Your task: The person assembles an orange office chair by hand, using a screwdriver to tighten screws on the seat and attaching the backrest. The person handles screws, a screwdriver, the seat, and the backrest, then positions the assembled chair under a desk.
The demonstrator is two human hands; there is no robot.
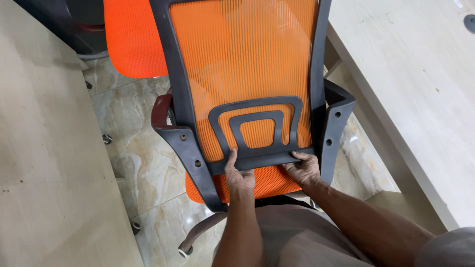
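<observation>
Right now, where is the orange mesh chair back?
In the head view, the orange mesh chair back stands in the centre, between two pale tables, with the left hand and right hand gripping its lower edge.

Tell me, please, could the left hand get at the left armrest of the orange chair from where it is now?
Probably yes: the left hand grips the backrest's bottom edge, and the left armrest lies right beside it with nothing in between.

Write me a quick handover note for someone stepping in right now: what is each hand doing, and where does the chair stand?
Left hand: grip on the bottom bar of the orange mesh chair back with dark plastic frame.
Right hand: grip on the same bar, further right.
The back stands upright over the orange mesh seat, armrests at both sides.
Done: back positioned at the seat.
Left: whether it is fastened cannot be seen.
</observation>
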